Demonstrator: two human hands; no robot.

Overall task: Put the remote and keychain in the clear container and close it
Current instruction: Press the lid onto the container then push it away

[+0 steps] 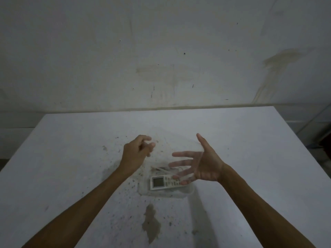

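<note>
A white remote (164, 182) with a small screen lies inside the clear container (189, 192) on the white table (71, 158). Behind the remote, a thin metal keychain (162, 169) shows faintly in the same container. Above the container hangs a faint clear lid (176, 146), tilted and held between both hands. My left hand (138, 154) pinches the lid's left edge. My right hand (200, 163) holds its right side, thumb up, its spread fingers blurred through the plastic.
The tabletop is speckled with dark spots, and a brown stain (151, 222) lies in front of the container. A stained pale wall (161, 59) stands right behind the table's far edge. The table's right edge (304, 140) drops off to a dark floor area.
</note>
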